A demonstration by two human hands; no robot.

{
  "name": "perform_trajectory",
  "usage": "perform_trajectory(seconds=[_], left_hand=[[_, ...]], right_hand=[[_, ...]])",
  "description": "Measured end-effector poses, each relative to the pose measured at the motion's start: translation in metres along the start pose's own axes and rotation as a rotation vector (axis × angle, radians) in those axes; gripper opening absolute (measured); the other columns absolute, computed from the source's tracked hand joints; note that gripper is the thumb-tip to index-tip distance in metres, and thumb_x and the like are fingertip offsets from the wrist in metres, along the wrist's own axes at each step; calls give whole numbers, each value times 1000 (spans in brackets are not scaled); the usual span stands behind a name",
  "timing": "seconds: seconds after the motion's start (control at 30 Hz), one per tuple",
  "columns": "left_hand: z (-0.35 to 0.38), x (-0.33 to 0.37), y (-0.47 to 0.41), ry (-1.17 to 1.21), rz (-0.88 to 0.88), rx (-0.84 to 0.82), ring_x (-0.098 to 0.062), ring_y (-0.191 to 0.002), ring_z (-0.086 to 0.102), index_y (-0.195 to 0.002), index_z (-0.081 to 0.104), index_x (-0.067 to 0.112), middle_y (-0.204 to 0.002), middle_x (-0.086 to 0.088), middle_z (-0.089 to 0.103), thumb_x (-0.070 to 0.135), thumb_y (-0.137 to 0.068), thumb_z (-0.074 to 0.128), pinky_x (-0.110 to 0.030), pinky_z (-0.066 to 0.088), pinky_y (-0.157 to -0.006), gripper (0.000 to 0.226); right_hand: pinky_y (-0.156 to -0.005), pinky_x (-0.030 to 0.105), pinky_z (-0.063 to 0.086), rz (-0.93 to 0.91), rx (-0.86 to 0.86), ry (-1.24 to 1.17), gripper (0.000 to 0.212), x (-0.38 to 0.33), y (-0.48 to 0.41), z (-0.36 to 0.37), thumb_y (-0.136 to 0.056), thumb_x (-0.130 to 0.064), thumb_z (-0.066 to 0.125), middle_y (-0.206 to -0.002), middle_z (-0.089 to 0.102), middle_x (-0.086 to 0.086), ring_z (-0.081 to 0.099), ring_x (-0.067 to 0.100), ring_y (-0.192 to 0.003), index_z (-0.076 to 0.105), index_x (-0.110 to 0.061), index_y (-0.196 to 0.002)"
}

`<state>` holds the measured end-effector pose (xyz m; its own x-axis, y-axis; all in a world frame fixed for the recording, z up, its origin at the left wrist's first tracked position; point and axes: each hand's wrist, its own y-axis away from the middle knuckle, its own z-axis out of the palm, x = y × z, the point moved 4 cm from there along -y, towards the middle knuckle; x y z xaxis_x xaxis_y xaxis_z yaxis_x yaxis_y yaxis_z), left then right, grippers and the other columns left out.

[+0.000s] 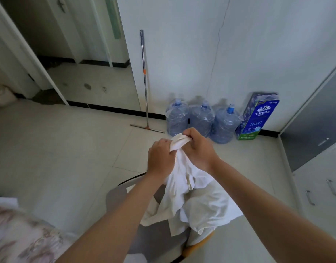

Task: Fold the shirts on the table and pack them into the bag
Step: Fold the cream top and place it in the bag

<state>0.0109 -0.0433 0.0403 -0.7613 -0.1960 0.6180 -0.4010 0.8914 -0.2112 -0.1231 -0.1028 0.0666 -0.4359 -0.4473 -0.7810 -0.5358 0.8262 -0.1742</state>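
Head view. A white shirt (184, 188) is held up in front of the person by both hands. The left hand (159, 158) and the right hand (198, 147) sit close together, almost touching. Each has its fingers curled round the same bunched end of the cloth, which pokes out between them as a small crumpled tuft.

From this grip the shirt hangs down and toward the viewer. Its long axis runs from the gathered end at the hands to a loose, wide lower part, so the narrow end points up and away and the broad end points down. The lower folds spread over a grey surface (155, 238) with an orange edge (whether this is the worktop or something lying on it cannot be told). Both forearms reach in from the bottom of the frame, one on either side of the hanging cloth.

Background: a pale tiled floor (68, 149). A long-handled squeegee (144, 82) leans upright against the white wall. To its right, three blue water bottles (201, 118) stand in a row at the foot of the wall. A blue tissue pack (256, 118) stands tilted just beside them. A grey cabinet (315, 120) is at the right edge, and a floral fabric (21, 234) lies at lower left.
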Motion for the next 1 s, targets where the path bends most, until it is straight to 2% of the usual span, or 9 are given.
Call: perform_trajectory(seconds=[0.1,0.17,0.37,0.5,0.67,0.73,0.83,0.9,1.0], left_hand=[[-19,-23,-6,61,-152,-55,-26,-87,59,-100,66,16,-99,-5,65,8,-88,46,-30,38,-66,25],[-29,-39,-5,44,-207,-112,-24,-89,59,-107,65,20,-104,-1,64,6,-87,43,-30,39,-67,33],[-19,-22,16,33,82,-399,-9,-114,42,-145,30,38,-135,11,47,33,-75,78,-29,37,-97,85],[-17,-21,9,27,21,-254,-21,-88,64,-122,56,30,-102,3,68,21,-91,59,-25,45,-66,32],[-41,-36,11,-29,29,-349,-24,-89,61,-112,66,29,-100,1,69,-2,-82,42,-34,52,-75,49],[-54,-41,16,-15,39,-338,-22,-88,60,-106,66,30,-97,3,68,-4,-79,40,-35,52,-74,51],[-86,-52,29,-20,28,-232,-18,-85,57,-99,59,33,-96,8,62,-3,-78,39,-31,47,-67,46],[-119,-67,39,-16,-44,-156,-13,-82,55,-94,51,40,-91,15,57,1,-76,39,-27,39,-63,45],[-170,-85,64,36,-120,-115,-8,-87,57,-108,47,46,-97,21,57,18,-77,53,-25,42,-68,42]], right_hand=[[-89,23,41,46,-238,398,40,35,8,12,-85,-41,69,-116,60,-6,55,15,-104,57,-28,-121],[-91,35,43,140,-298,622,30,56,13,15,-92,-44,59,-116,66,-2,60,26,-108,62,-27,-117],[-77,33,51,134,-241,353,25,18,-4,27,-91,-11,47,-97,69,-3,63,22,-90,64,-25,-104],[-79,28,52,43,-221,221,23,-2,-15,41,-84,-8,63,-93,69,-5,63,14,-85,71,-21,-101],[-116,46,25,131,-428,630,72,46,-1,55,-80,-41,73,-148,43,-3,37,25,-138,41,-33,-144],[-119,53,14,186,-425,618,62,53,-1,64,-88,-42,66,-155,38,-4,28,26,-146,42,-32,-145],[-96,42,45,132,-260,400,27,17,-17,72,-92,-18,56,-114,68,2,61,29,-110,58,-26,-118],[-74,34,47,70,-255,350,22,-25,-27,80,-91,-14,51,-95,65,2,61,27,-87,58,-22,-110],[-70,34,44,-50,-314,281,13,-99,-28,108,-88,-25,57,-86,60,-5,60,27,-84,50,-27,-99]])
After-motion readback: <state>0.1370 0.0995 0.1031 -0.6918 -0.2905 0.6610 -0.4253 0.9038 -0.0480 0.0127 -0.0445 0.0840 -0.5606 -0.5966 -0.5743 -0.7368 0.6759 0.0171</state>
